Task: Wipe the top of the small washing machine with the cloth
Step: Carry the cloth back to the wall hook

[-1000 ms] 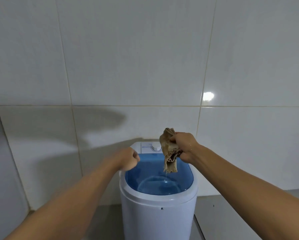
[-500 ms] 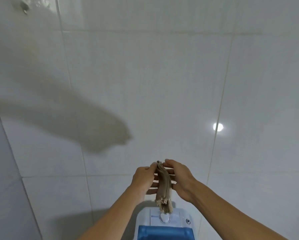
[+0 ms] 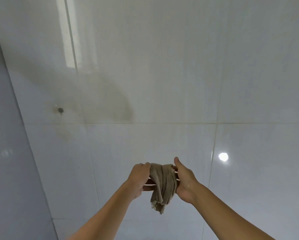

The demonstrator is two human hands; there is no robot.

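Head view, camera tilted up at the white tiled wall (image 3: 162,75); both bare forearms reach forward from the lower edge.

Cloth (image 3: 163,185): tan, ribbed weave, bunched into a loose hanging wad, held up in the air in front of the wall between the two hands. Frayed fringe at its lowest end hangs free, touching nothing.

Left hand (image 3: 139,179): grip closed around the cloth's left upper edge, thumb pressed on the top fold, fingers (image 3: 148,182) curled underneath and partly showing behind the fabric.

Right hand (image 3: 184,181): grip closed on the cloth's right side, fingers wrapped into the folds; thumb raised and pointing upward, off the fabric. Small wet glints on the back of the hand near the wrist.

The hands are close together, separated only by the width of the bunched cloth.

Wall: glossy tiles with pale grout lines, a round light reflection (image 3: 223,156) to the right, a dark screw or plug (image 3: 60,110) at upper left, a faint brownish stain beside it. Bluish adjoining wall (image 3: 5,153) at far left.
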